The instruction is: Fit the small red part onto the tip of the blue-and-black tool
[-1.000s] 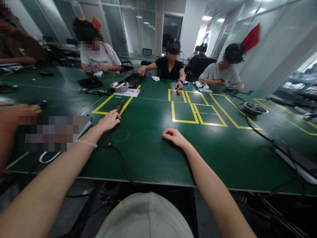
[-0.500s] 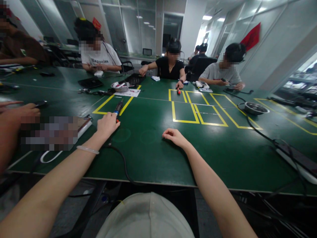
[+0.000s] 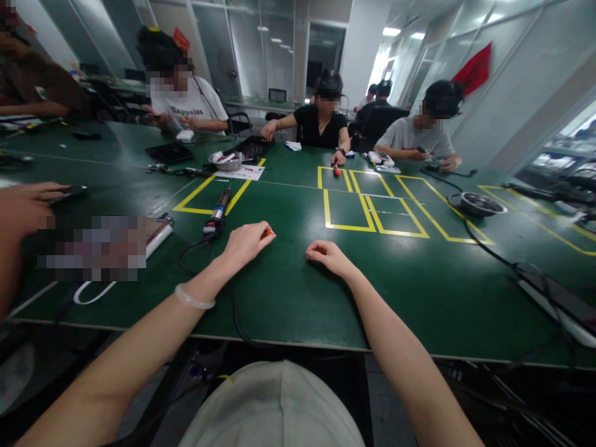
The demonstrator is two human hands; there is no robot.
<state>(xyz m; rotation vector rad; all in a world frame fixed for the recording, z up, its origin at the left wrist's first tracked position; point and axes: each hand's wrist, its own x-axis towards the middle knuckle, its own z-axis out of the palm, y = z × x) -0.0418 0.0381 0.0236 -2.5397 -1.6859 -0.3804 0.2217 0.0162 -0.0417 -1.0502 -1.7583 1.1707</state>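
My left hand [image 3: 248, 243] is closed, and a small orange-red piece [image 3: 269, 233] peeks out between its thumb and fingers. It is just above or on the green table [image 3: 298, 298]; its kind is mostly hidden by the fingers. Left of that hand lies a corded power screwdriver [image 3: 218, 212], black with a blue band, its tip pointing away from me. My right hand [image 3: 328, 256] rests on the table with fingers curled in and nothing visible in them.
Yellow tape outlines [image 3: 349, 228] mark the table. A metal bowl [image 3: 226, 161] stands at the far left, another bowl [image 3: 482, 203] at the right. A red-tipped object [image 3: 336, 171] is under a co-worker's hand. A tablet-like device [image 3: 156, 242] and another person's hand [image 3: 28, 208] are at left.
My left hand has left the screwdriver and moved right, towards my right hand, with the orange-red piece now showing in its fingers. My right hand has stayed put.
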